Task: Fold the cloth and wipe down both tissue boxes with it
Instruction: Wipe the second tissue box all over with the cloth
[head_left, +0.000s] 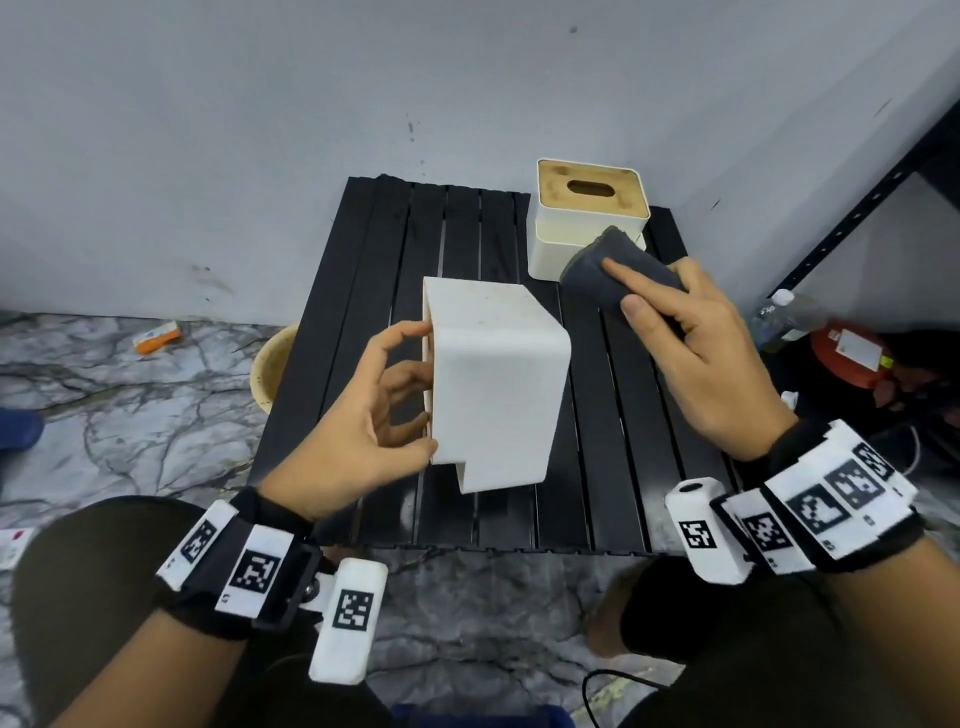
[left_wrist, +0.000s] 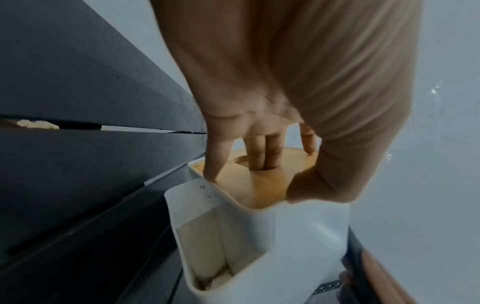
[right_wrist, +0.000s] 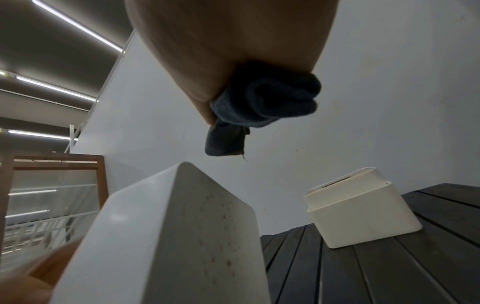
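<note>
Head view, left hand (head_left: 358, 415) grip clasping tipped tissue box (head_left: 498, 384), right hand (head_left: 706, 353) grip clutching cloth (head_left: 613, 270).

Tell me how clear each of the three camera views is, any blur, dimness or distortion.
Head view: evenly lit and mostly sharp, with wide-angle bending at the edges. Left wrist view: dim and soft, the left hand gripping the near tissue box looms large and blurred. Right wrist view: the folded cloth is dark and underexposed, ceiling lights glare at upper left.
</note>
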